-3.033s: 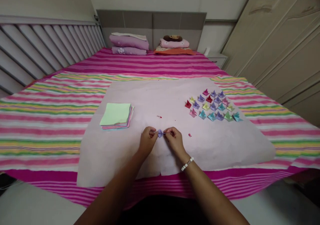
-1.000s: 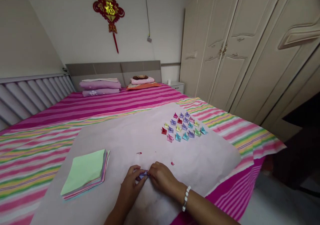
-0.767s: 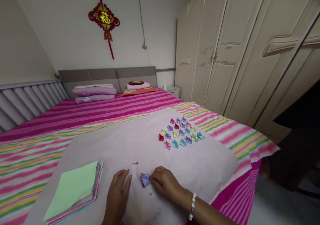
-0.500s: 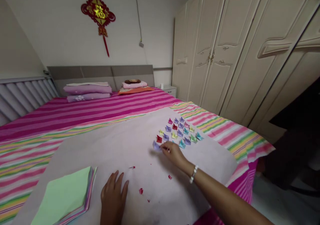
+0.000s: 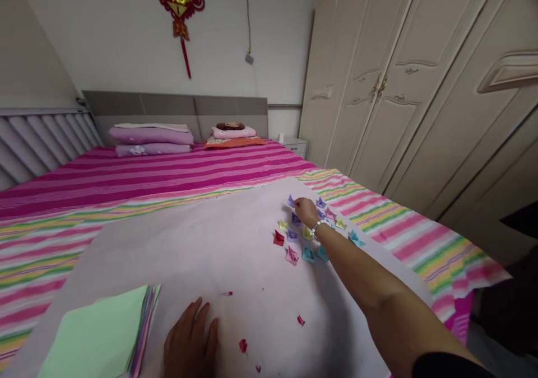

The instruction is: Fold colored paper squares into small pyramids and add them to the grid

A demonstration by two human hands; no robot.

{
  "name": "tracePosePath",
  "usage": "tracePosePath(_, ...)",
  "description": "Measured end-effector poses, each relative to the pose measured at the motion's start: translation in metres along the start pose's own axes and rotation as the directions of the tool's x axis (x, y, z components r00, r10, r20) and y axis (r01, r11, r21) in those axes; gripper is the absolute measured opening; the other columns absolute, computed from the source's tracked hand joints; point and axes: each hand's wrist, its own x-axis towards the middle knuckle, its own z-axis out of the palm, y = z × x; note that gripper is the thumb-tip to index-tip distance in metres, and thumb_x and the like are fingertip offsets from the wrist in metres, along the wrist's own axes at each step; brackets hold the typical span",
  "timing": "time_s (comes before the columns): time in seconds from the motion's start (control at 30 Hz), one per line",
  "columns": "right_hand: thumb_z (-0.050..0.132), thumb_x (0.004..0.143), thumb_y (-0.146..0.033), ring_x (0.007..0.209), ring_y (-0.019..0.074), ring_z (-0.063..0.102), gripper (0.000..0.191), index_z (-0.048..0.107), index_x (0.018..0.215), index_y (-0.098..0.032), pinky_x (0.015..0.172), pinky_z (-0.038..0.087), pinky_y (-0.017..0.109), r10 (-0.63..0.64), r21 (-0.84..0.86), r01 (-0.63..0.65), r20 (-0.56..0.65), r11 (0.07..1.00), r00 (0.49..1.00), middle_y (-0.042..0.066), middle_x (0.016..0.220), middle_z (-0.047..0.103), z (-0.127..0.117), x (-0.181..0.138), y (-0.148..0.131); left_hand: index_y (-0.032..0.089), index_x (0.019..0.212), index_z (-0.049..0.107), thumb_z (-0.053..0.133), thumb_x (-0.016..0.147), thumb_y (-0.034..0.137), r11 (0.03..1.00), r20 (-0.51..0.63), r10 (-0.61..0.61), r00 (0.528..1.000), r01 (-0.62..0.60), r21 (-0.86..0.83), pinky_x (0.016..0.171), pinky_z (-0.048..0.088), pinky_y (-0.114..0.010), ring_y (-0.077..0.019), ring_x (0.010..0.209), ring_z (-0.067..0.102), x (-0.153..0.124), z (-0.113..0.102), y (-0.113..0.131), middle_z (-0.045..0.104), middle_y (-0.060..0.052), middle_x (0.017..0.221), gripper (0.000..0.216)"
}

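Observation:
My right hand (image 5: 306,213), a white bead bracelet on its wrist, pinches a small purple folded paper boat (image 5: 291,201) at the far end of a group of similar boats. Among these are a red boat (image 5: 278,238), a pink boat (image 5: 291,256) and a teal boat (image 5: 308,253). My forearm covers some of the group. Flat on the pale board (image 5: 176,221), my left hand (image 5: 191,339) rests with fingers apart, holding nothing. It lies between a stack of coloured paper (image 5: 96,333), light green on top, and several red scraps (image 5: 242,345).
The board lies on a bed with a striped cover (image 5: 202,171). Folded bedding (image 5: 153,135) sits by the headboard (image 5: 168,106). A cream wardrobe (image 5: 357,115) stands at the right, near a small bedside cabinet (image 5: 296,147).
My right hand has carried the purple paper boat farther away and slightly right, to the far end of the group. A pink boat at the near side is uncovered. The view has shifted.

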Motion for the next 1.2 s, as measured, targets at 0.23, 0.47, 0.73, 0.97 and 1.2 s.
tracePosePath(0.23, 0.057, 0.093, -0.031, 0.101, 0.0221, 0.061, 0.030, 0.056, 0.120, -0.017, 0.084, 0.053, 0.042, 0.028, -0.090, -0.021, 0.075, 0.996, 0.997, 0.009, 0.121, 0.059, 0.021, 0.011, -0.001, 0.013, 0.112, 0.061, 0.044, 0.089, 0.036, 1.000, 0.022, -0.010, 1.000, 0.010, 0.021, 0.088, 0.044, -0.046, -0.0305, 0.108, 0.058, -0.002, -0.005, 0.003, 0.065, -0.018, 0.118, 0.037)
tracePosePath(0.47, 0.058, 0.092, -0.031, 0.101, 0.0224, 0.062, 0.032, 0.056, 0.120, -0.016, 0.084, 0.053, 0.042, 0.033, -0.122, -0.025, 0.065, 0.992, 0.997, 0.010, 0.121, 0.058, 0.033, 0.011, -0.001, 0.014, 0.114, 0.060, 0.048, 0.089, 0.032, 1.000, 0.026, -0.005, 1.000, 0.005, 0.010, 0.089, 0.044, -0.045, -0.0301, 0.109, 0.058, -0.003, -0.009, 0.006, 0.064, -0.017, 0.119, 0.034)
tracePosePath(0.73, 0.048, 0.089, -0.022, 0.110, 0.0356, 0.055, 0.032, 0.064, 0.110, -0.005, 0.092, 0.041, 0.050, -0.170, 0.035, 0.177, -0.139, 0.984, 0.975, 0.025, 0.111, 0.062, 0.017, -0.025, -0.027, 0.012, 0.114, 0.060, 0.052, 0.089, 0.022, 0.997, 0.027, -0.065, 0.998, 0.067, -0.047, 0.094, 0.043, -0.044, -0.0281, 0.111, 0.058, 0.006, -0.023, 0.024, 0.065, -0.017, 0.117, 0.029)
tracePosePath(0.97, 0.047, 0.089, -0.030, 0.103, 0.0267, 0.058, 0.027, 0.065, 0.103, -0.016, 0.095, 0.043, 0.043, -0.491, 0.429, 0.495, -0.131, 0.755, 0.861, 0.013, 0.108, 0.067, 0.056, -0.163, -0.090, 0.014, 0.113, 0.060, 0.050, 0.090, 0.022, 0.948, 0.014, -0.174, 0.985, 0.172, -0.267, 0.098, 0.041, -0.048, -0.0294, 0.117, 0.055, 0.009, -0.027, 0.029, 0.064, -0.016, 0.120, 0.026)
tracePosePath(1.2, 0.044, 0.090, -0.020, 0.086, 0.0215, 0.062, 0.022, 0.065, 0.095, -0.020, 0.081, 0.050, 0.036, -0.492, 0.668, 0.444, -0.132, 0.598, 0.861, 0.008, 0.091, 0.069, 0.095, -0.265, -0.137, 0.018, 0.108, 0.062, 0.045, 0.090, 0.019, 0.919, -0.027, -0.173, 0.985, 0.151, -0.364, 0.098, 0.044, -0.045, -0.0241, 0.112, 0.057, 0.009, -0.050, 0.026, 0.065, -0.011, 0.116, 0.025)
